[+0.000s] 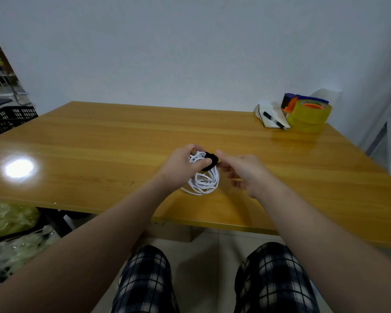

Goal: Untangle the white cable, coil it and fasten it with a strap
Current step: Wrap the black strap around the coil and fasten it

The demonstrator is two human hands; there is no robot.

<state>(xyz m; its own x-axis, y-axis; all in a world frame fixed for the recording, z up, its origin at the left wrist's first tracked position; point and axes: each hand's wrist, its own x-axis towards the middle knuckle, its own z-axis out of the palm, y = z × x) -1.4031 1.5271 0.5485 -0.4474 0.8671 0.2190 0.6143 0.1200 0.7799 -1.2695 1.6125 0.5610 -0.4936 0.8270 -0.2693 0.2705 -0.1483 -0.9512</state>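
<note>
- Your wooden table [99, 136] fills the middle of the view, glossy, with a bright lamp reflection on its left part.
- Your knees in checked trousers [273, 279] show below the near table edge.
- A black slatted crate [9, 118] stands off the table's far left corner.
- A roll of yellowish tape [309, 117] in a blue and orange dispenser sits at the far right corner of the table.
- A small open notebook [271, 118] lies just beside the tape, on its left.
- The white cable [204, 181] is already wound into a loose coil. Its lower loops rest on the table near the front edge, between your two hands, and its upper part is lifted.
- Your left hand [181, 163] grips the top of the coil, fingers curled round the bundled strands and thumb laid across them.
- Your right hand [242, 170] reaches in from the right; forefinger and thumb pinch the right end of the strap, the other fingers loosely bent.
- The black strap [210, 161] wraps round the upper part of the coil, right against your left thumb.
- A black pen [275, 120] lies on the notebook.
- An orange-tipped connector [193, 152] peeks out above your left fingers.
</note>
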